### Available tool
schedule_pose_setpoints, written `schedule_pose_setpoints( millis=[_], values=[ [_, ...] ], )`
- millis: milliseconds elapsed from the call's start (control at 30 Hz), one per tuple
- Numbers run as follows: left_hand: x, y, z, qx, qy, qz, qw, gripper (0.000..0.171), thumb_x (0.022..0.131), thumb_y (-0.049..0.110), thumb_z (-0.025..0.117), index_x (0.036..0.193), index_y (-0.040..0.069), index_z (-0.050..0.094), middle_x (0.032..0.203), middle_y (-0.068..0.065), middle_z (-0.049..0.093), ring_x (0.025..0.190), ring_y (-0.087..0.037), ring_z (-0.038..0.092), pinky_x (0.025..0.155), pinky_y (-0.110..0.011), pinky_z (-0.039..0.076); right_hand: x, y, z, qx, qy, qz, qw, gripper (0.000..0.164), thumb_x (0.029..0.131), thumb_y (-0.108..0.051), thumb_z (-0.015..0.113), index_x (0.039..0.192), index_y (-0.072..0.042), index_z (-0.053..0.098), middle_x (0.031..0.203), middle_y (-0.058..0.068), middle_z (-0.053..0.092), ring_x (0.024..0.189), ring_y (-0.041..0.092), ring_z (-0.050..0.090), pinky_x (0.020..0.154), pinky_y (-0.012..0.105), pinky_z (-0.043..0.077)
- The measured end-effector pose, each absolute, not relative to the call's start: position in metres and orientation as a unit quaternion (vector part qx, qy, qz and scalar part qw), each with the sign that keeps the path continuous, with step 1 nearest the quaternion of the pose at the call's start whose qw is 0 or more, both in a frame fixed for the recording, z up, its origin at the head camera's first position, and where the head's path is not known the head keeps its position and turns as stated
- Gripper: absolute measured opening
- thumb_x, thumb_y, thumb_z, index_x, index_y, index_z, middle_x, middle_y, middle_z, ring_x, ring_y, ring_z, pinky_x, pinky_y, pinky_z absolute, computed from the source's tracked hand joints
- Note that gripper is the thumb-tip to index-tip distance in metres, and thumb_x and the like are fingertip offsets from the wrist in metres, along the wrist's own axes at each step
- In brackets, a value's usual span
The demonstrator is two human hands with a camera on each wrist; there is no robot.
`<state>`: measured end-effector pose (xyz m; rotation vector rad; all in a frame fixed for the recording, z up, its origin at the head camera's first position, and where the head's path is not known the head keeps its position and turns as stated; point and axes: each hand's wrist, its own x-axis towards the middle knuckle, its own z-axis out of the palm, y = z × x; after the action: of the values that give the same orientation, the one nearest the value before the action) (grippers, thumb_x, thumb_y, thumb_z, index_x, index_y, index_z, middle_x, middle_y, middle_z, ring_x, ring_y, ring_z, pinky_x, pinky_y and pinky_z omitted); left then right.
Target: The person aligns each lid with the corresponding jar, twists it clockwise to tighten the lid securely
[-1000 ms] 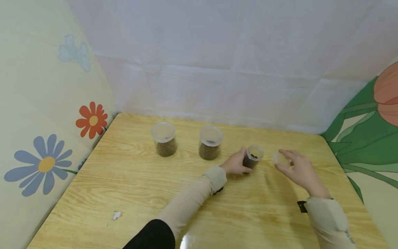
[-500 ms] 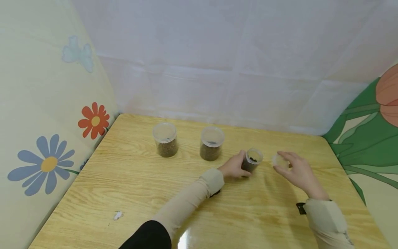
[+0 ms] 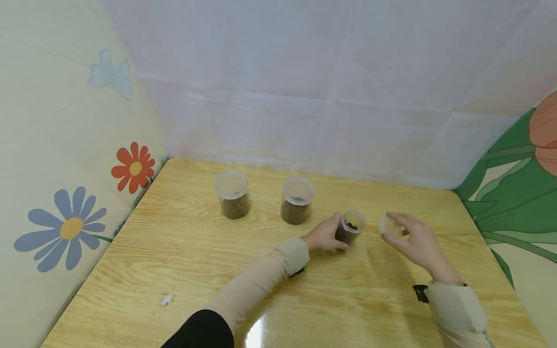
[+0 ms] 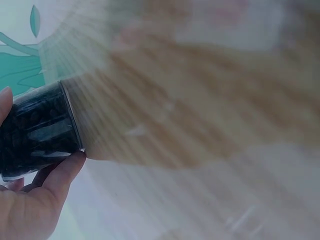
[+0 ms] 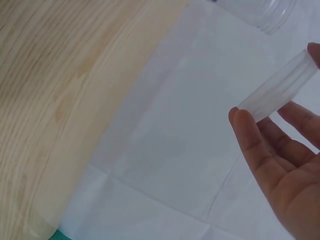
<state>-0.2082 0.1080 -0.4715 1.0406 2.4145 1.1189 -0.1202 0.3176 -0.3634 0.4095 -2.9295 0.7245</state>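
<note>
My left hand (image 3: 324, 236) grips a small clear jar (image 3: 346, 235) around its side, right of the table's middle. Dark pieces fill its lower part, and its top is uncovered. In the left wrist view the same jar (image 4: 37, 132) lies between thumb and fingers. Whether its base touches the table, I cannot tell. Just to the right, my right hand (image 3: 419, 241) pinches a round translucent lid (image 3: 388, 226) by its edge, apart from the jar. The right wrist view shows that lid (image 5: 280, 90) side-on between the fingertips and thumb.
Two larger lidded jars with brown contents, a left one (image 3: 233, 195) and a middle one (image 3: 297, 200), stand toward the back of the wood-grain table (image 3: 196, 261). A white cloth (image 3: 278, 121) hangs behind. Near the front left is a small pale patch (image 3: 166, 299).
The left hand has brought the jar slightly nearer to me and to the left. The right hand with the lid has shifted slightly left. The head view has turned a little.
</note>
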Motion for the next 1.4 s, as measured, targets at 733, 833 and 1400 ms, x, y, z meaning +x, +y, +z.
schedule_pose_setpoints(
  millis=[733,833,1400],
  values=[
    [-0.199,0.098,-0.465,0.366,0.839,0.376,0.144,0.057,0.076,0.025,0.074,0.114,0.010,0.034,0.120,-0.011,0.053,0.108,-0.014,0.052,0.089,-0.020,0.040,-0.106,0.292,-0.353,0.196,-0.952,0.223,0.081,0.052,0.082,-0.022,0.068,0.124,0.003,0.051,0.118,0.023,0.052,0.078,0.026,0.057,0.061,0.039,0.047],
    [-0.198,0.096,-0.466,0.362,0.840,0.376,0.148,0.057,0.076,0.026,0.074,0.114,0.010,0.035,0.119,-0.009,0.054,0.108,-0.013,0.051,0.090,-0.021,0.040,-0.105,0.289,-0.353,0.205,-0.949,0.223,0.090,0.052,0.080,-0.020,0.069,0.124,0.002,0.052,0.117,0.022,0.053,0.077,0.024,0.056,0.061,0.037,0.046],
    [-0.190,0.081,-0.464,0.367,0.838,0.373,0.152,0.057,0.075,0.024,0.075,0.114,0.010,0.036,0.120,-0.009,0.053,0.110,-0.014,0.050,0.092,-0.021,0.039,-0.105,0.283,-0.354,0.230,-0.939,0.226,0.116,0.052,0.075,-0.016,0.074,0.120,0.001,0.055,0.113,0.020,0.056,0.072,0.017,0.054,0.058,0.034,0.045]
  ],
)
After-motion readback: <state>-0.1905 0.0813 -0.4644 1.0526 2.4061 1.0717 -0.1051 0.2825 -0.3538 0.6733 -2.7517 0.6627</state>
